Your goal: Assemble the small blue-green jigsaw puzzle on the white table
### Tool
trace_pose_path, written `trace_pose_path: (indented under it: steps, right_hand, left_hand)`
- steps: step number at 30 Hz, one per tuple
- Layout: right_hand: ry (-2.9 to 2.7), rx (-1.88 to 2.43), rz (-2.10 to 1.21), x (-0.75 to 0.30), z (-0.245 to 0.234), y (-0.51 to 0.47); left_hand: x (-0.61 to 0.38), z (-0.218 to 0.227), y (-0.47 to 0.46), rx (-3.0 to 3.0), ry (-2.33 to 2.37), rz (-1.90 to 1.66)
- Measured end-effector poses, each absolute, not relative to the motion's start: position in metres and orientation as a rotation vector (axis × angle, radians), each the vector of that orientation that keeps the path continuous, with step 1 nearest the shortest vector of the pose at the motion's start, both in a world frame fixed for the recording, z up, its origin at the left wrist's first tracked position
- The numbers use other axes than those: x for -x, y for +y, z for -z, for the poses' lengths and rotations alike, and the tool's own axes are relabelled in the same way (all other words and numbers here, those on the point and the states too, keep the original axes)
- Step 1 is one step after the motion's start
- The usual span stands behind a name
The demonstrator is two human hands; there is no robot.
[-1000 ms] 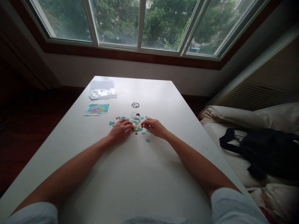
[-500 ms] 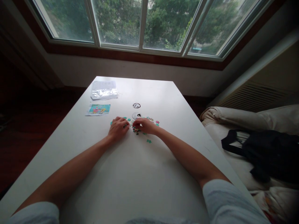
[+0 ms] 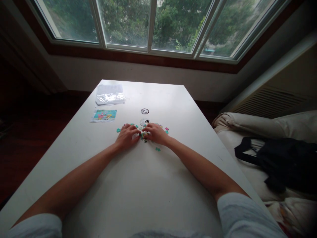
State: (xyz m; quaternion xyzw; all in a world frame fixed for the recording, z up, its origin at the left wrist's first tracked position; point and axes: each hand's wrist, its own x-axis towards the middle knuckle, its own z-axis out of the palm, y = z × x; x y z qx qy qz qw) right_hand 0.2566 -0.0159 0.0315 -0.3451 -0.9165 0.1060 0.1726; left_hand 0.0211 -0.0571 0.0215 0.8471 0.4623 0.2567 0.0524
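On the white table [image 3: 138, 185], a loose pile of small jigsaw pieces [image 3: 145, 136] in green, yellow and dark colours lies between my hands. My left hand [image 3: 127, 136] is at the pile's left side, its fingertips closed on a greenish jigsaw piece. From the right, my right hand [image 3: 156, 134] reaches in with curled fingers, thumb and index together at the pile; what it pinches looks like a jigsaw piece, mostly hidden. The two sets of fingertips are close together. A green piece [image 3: 158, 149] rests apart, nearer to me, and a pink piece [image 3: 167, 129] lies beyond my right wrist.
A colourful cartoon picture sheet [image 3: 105, 115] lies at the left, with a clear plastic bag and papers [image 3: 110, 94] behind it. Two round fittings, a far one [image 3: 145, 111] and a near one [image 3: 143, 122], sit in the tabletop. A sofa with a dark bag [image 3: 279, 162] stands at the right.
My left hand has shifted right, to the pile. My right hand's fingers have moved slightly, and the fingertips of both hands are now closer together.
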Motion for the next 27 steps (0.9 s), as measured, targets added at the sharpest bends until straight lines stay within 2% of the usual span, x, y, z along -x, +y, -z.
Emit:
trace_pose_path:
  steps: [27]
  right_hand:
    - [-2.584,1.035,-0.243,-0.2587,-0.0218,-0.0262]
  left_hand:
    - [-0.0255,-0.0207,-0.0557,-2.581,1.524,-0.776]
